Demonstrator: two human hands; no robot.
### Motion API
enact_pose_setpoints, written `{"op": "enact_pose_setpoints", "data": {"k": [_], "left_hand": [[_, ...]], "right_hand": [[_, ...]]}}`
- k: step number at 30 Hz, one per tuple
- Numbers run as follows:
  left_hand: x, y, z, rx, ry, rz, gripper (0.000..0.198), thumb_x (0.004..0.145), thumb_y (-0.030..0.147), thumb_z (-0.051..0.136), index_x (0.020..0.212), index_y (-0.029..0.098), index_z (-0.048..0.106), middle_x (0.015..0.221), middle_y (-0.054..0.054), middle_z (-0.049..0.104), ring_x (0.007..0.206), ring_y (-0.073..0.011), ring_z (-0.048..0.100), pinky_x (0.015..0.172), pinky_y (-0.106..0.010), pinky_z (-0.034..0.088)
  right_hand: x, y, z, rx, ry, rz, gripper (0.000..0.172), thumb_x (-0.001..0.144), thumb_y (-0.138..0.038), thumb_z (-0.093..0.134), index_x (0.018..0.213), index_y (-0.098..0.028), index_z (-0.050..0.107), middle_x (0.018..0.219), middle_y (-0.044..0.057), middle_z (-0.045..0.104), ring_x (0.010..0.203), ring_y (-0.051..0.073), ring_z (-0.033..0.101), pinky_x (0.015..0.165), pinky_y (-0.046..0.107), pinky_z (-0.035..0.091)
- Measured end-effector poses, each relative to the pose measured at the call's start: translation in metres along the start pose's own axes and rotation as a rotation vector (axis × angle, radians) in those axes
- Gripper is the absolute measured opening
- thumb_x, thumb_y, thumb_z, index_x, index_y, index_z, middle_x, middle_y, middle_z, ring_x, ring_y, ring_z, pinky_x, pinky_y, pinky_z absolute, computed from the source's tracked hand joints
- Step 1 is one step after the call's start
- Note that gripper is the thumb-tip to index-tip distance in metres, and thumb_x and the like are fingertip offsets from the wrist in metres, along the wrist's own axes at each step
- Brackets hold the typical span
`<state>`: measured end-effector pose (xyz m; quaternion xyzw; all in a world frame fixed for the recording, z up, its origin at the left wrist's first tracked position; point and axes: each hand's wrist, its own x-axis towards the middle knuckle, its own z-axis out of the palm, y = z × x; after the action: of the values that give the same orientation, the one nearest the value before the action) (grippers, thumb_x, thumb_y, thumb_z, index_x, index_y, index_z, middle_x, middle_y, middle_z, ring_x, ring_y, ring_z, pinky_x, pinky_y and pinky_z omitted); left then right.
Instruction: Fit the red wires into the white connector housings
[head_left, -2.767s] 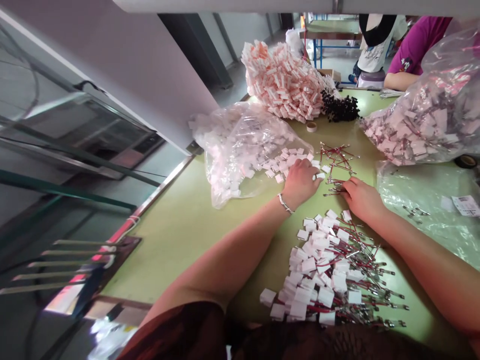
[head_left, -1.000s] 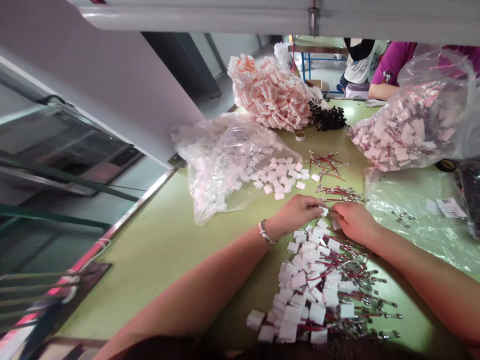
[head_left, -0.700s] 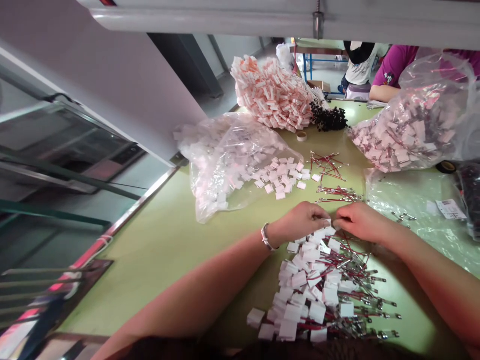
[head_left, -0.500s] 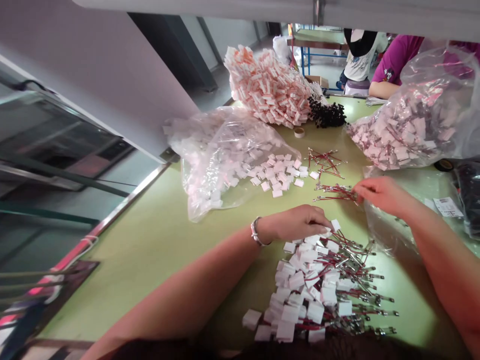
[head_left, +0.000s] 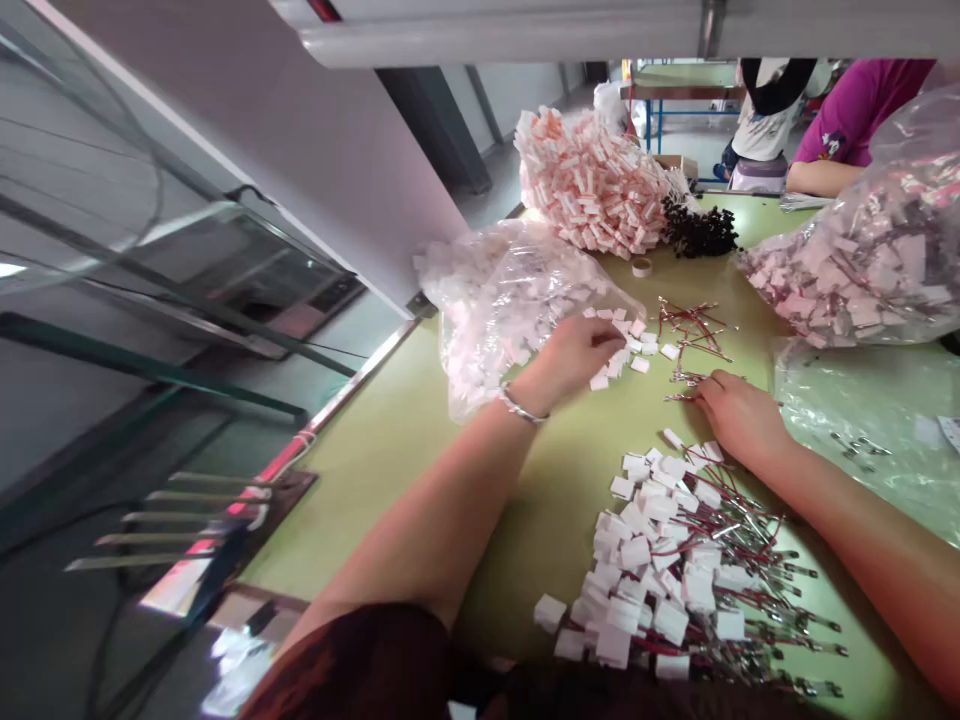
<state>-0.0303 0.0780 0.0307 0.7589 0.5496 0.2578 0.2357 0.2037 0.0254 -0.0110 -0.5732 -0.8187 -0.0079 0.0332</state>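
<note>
My left hand, with a bracelet at its wrist, reaches over the loose white connector housings beside a clear bag. Its fingers are curled together at the small pile; what is between them is hidden. My right hand has its fingertips closed at a bundle of short red wires with metal terminals. More red wires lie crossed just beyond. Nearer my body is a heap of white connectors with red wires attached, their metal ends pointing right.
A clear bag of white housings lies at left, a large pile of pinkish-white pieces behind it. Black-tipped wires and a tape roll are near. Another full bag stands at right, before a person in a purple sleeve.
My left hand has left the connector heap and moved up to the loose housings. My right hand stays at the red wires, its fingers now over them. The view has swung left.
</note>
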Motion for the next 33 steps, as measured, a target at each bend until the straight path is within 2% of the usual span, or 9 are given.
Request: {"op": "enact_pose_setpoints", "data": {"k": [4, 7, 11, 14, 16, 21, 23, 27, 33], "left_hand": [[0.003, -0.008, 0.03, 0.305, -0.062, 0.252, 0.023, 0.084, 0.018, 0.052, 0.098, 0.015, 0.07, 0.095, -0.01, 0.062, 0.094, -0.0217, 0.056, 0.086, -0.036, 0.046], [0.003, -0.006, 0.045, 0.477, -0.115, 0.258, 0.02, 0.087, 0.019, 0.051, 0.091, 0.014, 0.07, 0.096, -0.013, 0.058, 0.098, -0.0256, 0.053, 0.084, -0.038, 0.046], [0.003, -0.006, 0.05, 0.456, -0.154, 0.264, 0.019, 0.086, 0.017, 0.052, 0.092, 0.013, 0.069, 0.099, -0.013, 0.061, 0.099, -0.025, 0.054, 0.088, -0.038, 0.045], [0.0, -0.003, 0.046, 0.251, -0.098, 0.176, 0.027, 0.081, 0.015, 0.056, 0.105, 0.012, 0.067, 0.097, -0.011, 0.064, 0.094, -0.0225, 0.057, 0.086, -0.036, 0.046], [-0.004, 0.001, 0.042, -0.004, -0.06, 0.054, 0.036, 0.078, 0.015, 0.059, 0.114, 0.014, 0.065, 0.092, -0.008, 0.065, 0.084, -0.0187, 0.059, 0.078, -0.032, 0.048], [-0.015, 0.018, 0.04, -0.855, -0.27, -0.316, 0.025, 0.078, 0.023, 0.065, 0.101, 0.013, 0.064, 0.074, -0.005, 0.066, 0.065, -0.0109, 0.062, 0.062, -0.023, 0.049], [-0.018, 0.023, 0.044, -1.066, -0.32, -0.397, 0.015, 0.08, 0.023, 0.065, 0.09, 0.012, 0.062, 0.073, -0.005, 0.068, 0.062, -0.0091, 0.063, 0.06, -0.02, 0.048], [-0.02, 0.029, 0.053, -1.222, -0.371, -0.439, 0.018, 0.086, 0.024, 0.061, 0.074, 0.012, 0.059, 0.067, -0.004, 0.067, 0.054, -0.0054, 0.06, 0.051, -0.016, 0.043], [-0.022, 0.031, 0.054, -1.173, -0.34, -0.495, 0.023, 0.088, 0.025, 0.058, 0.069, 0.014, 0.053, 0.056, 0.0, 0.064, 0.041, -0.003, 0.052, 0.042, -0.015, 0.036]], "right_hand": [[0.0, 0.005, -0.003, 0.152, 0.048, 0.012, 0.022, 0.092, -0.025, 0.043, 0.09, -0.019, 0.064, 0.095, 0.007, 0.064, 0.079, 0.019, 0.059, 0.06, 0.029, 0.037], [-0.001, 0.008, -0.005, 0.334, 0.14, 0.013, 0.018, 0.09, -0.023, 0.046, 0.09, -0.019, 0.063, 0.09, 0.007, 0.066, 0.077, 0.019, 0.059, 0.063, 0.029, 0.04], [-0.003, 0.009, -0.008, 0.575, 0.154, 0.083, 0.013, 0.086, -0.028, 0.051, 0.085, -0.02, 0.061, 0.069, 0.001, 0.065, 0.057, 0.015, 0.054, 0.057, 0.028, 0.039], [-0.007, 0.009, -0.011, 0.657, 0.154, 0.085, 0.011, 0.083, -0.026, 0.052, 0.082, -0.02, 0.062, 0.068, 0.0, 0.066, 0.057, 0.014, 0.055, 0.056, 0.028, 0.041], [-0.01, 0.008, -0.014, 0.623, 0.167, 0.058, 0.013, 0.084, -0.024, 0.051, 0.083, -0.02, 0.064, 0.072, 0.002, 0.068, 0.062, 0.015, 0.058, 0.06, 0.029, 0.042], [-0.017, 0.005, -0.022, 0.524, 0.163, 0.029, 0.016, 0.085, -0.025, 0.051, 0.079, -0.021, 0.065, 0.075, 0.004, 0.068, 0.064, 0.015, 0.058, 0.06, 0.03, 0.041], [-0.019, 0.003, -0.024, 0.517, 0.163, 0.009, 0.017, 0.086, -0.025, 0.05, 0.078, -0.02, 0.064, 0.074, 0.004, 0.067, 0.064, 0.015, 0.057, 0.061, 0.03, 0.041], [-0.021, 0.002, -0.024, 0.616, 0.111, -0.025, 0.02, 0.087, -0.027, 0.047, 0.072, -0.02, 0.059, 0.06, -0.001, 0.057, 0.055, 0.012, 0.047, 0.055, 0.028, 0.036], [-0.021, -0.001, -0.026, 0.803, 0.064, -0.005, 0.022, 0.087, -0.03, 0.046, 0.069, -0.021, 0.053, 0.057, -0.004, 0.048, 0.054, 0.011, 0.042, 0.054, 0.026, 0.035]]}}
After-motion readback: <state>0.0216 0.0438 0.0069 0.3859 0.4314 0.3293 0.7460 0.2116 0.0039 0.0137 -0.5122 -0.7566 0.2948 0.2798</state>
